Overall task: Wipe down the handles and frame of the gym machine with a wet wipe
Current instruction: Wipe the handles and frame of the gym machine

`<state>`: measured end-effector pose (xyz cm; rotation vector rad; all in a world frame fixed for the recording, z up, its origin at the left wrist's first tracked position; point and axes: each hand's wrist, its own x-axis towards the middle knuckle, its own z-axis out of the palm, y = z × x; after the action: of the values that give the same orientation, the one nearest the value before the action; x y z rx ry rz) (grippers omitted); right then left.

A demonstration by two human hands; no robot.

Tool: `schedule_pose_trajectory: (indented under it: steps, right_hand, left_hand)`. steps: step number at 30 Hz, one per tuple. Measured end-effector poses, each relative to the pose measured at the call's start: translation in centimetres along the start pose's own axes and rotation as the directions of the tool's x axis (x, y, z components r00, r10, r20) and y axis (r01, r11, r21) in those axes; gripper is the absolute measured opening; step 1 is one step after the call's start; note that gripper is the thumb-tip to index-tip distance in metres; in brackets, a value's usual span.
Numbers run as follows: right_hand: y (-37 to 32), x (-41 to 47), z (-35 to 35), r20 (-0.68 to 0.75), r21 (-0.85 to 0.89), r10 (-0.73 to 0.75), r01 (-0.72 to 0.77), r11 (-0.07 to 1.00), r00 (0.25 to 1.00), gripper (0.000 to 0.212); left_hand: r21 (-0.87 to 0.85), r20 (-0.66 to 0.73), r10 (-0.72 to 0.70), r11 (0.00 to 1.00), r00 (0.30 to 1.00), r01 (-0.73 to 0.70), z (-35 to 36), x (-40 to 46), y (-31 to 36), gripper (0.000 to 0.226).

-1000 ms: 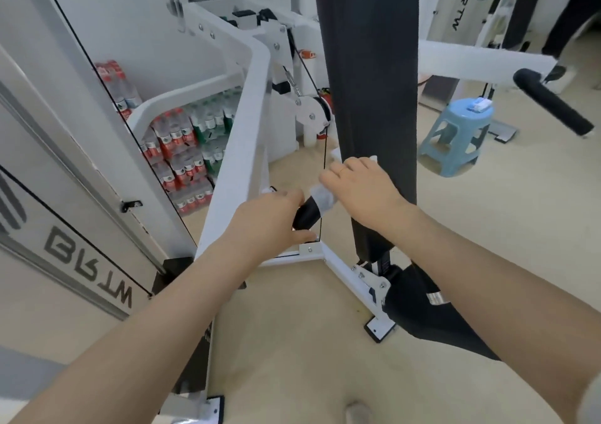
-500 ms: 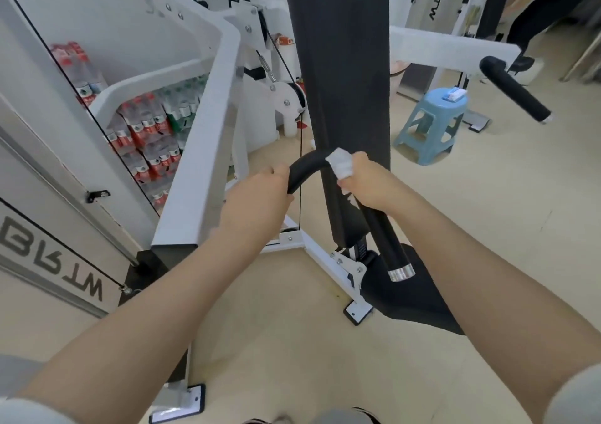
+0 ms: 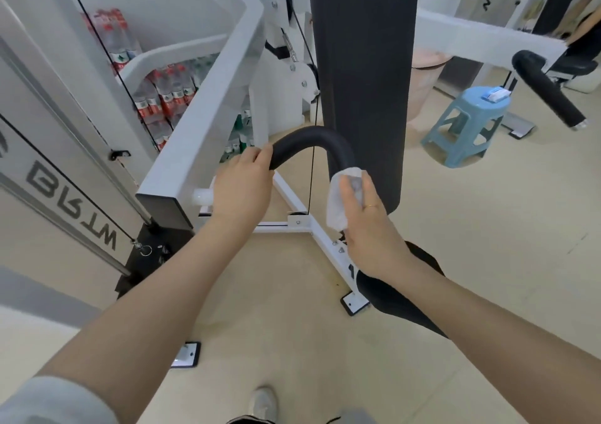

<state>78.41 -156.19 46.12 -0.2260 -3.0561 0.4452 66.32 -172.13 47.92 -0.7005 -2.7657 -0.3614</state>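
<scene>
A black curved foam handle (image 3: 309, 137) arches out from the white frame arm (image 3: 208, 111) of the gym machine. My left hand (image 3: 242, 186) grips the handle's left end near the frame. My right hand (image 3: 367, 218) holds a white wet wipe (image 3: 340, 199) wrapped around the handle's lower right stretch, which is hidden under the hand. A second black handle (image 3: 549, 93) sticks out from the other white arm at the upper right. The tall black back pad (image 3: 361, 66) stands just behind the handle.
The machine's white base legs (image 3: 312, 231) and black seat (image 3: 400, 297) lie below my hands. A blue plastic stool (image 3: 468, 124) with a wipe packet stands at right. Packs of water bottles (image 3: 162, 88) sit at back left. A thin cable (image 3: 313, 150) runs down behind the handle.
My right hand has slid the wipe down the handle from its bend toward the lower end. My left hand keeps its grip at the handle's left end. The view moved closer.
</scene>
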Motion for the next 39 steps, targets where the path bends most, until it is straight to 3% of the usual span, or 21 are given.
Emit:
schedule_pose_trajectory:
  steps: [2, 4, 6, 8, 10, 13, 16, 18, 19, 21, 23, 25, 28, 34, 39]
  right_hand:
    - [1.8, -0.6, -0.4, 0.071, -0.1, -0.153, 0.16, 0.982, 0.986, 0.064]
    - [2.9, -0.6, -1.5, 0.089, -0.283, -0.377, 0.386, 0.878, 0.922, 0.035]
    - [3.4, -0.8, -1.7, 0.209, -0.412, -0.557, 0.589, 0.695, 0.804, 0.041]
    - [3.8, -1.1, -1.9, 0.308, -0.394, -0.666, 0.728, 0.56, 0.679, 0.054]
    - [3.6, -0.7, -3.0, 0.355, -0.409, -0.683, 0.763, 0.5, 0.638, 0.06]
    - [3.8, 0.6, -3.3, 0.294, -0.421, -0.634, 0.692, 0.586, 0.716, 0.066]
    - [3.7, -0.5, -1.5, 0.275, -0.428, -0.618, 0.67, 0.607, 0.736, 0.049]
    - [4.1, -1.4, -0.6, 0.136, -0.437, -0.646, 0.631, 0.642, 0.751, 0.041]
    - [4.1, -1.5, -0.5, 0.061, -0.376, -0.618, 0.592, 0.713, 0.784, 0.044]
    - [3.6, -1.2, -0.7, 0.002, -0.106, -0.412, 0.409, 0.906, 0.911, 0.063]
    - [2.4, -1.0, -0.8, 0.028, 0.245, -0.143, 0.132, 0.96, 0.989, 0.074]
    - [1.4, -1.3, -0.3, -0.115, 0.366, 0.037, 0.008, 0.931, 0.993, 0.072]
    - [0.6, -2.2, 0.2, -0.304, 0.331, 0.113, -0.007, 0.944, 0.946, 0.05]
    - [-0.7, 2.2, -1.6, -0.198, 0.416, 0.306, -0.203, 0.886, 0.931, 0.046]
    - [-1.0, -0.6, -0.5, -0.157, 0.149, 0.334, -0.312, 0.938, 0.929, 0.036]
  left_hand:
    - [-0.004, -0.021, -0.019, 1.0, 1.0, 0.019, 0.0, -0.5, 0.2, 0.049]
    - [0.01, -0.054, -0.034, 0.999, 0.998, 0.034, 0.0, -1.4, 0.5, 0.051]
    - [0.054, -0.064, -0.03, 0.998, 0.997, 0.034, 0.2, -2.3, 0.7, 0.053]
    - [0.089, -0.062, -0.023, 0.996, 0.998, 0.028, 0.7, -3.3, 1.0, 0.058]
    - [0.107, -0.059, -0.017, 0.994, 0.998, 0.023, 1.1, -3.9, 1.1, 0.062]
    - [0.111, -0.032, -0.026, 0.993, 0.999, 0.029, 1.2, -4.3, 1.2, 0.065]
    - [0.108, -0.018, -0.039, 0.993, 0.999, 0.041, 0.9, -4.5, 1.2, 0.063]
    - [0.107, -0.011, -0.041, 0.993, 0.999, 0.042, 0.8, -4.5, 1.2, 0.063]
    - [0.106, -0.012, -0.042, 0.993, 0.999, 0.043, 0.8, -4.5, 1.2, 0.062]
    - [0.105, -0.019, -0.046, 0.993, 0.999, 0.048, 0.7, -4.5, 1.3, 0.062]
    - [0.099, -0.018, -0.054, 0.994, 0.998, 0.056, 0.6, -4.5, 1.6, 0.061]
    - [0.106, -0.004, -0.059, 0.993, 0.998, 0.06, 0.5, -4.4, 1.7, 0.061]
    - [0.109, -0.011, -0.052, 0.993, 0.999, 0.053, 0.6, -4.5, 1.5, 0.061]
    - [0.171, -0.076, 0.031, 0.985, 0.997, -0.017, 0.9, -4.3, 1.0, 0.06]
    - [0.225, -0.107, 0.051, 0.974, 0.993, -0.026, 0.8, -4.1, 0.6, 0.056]
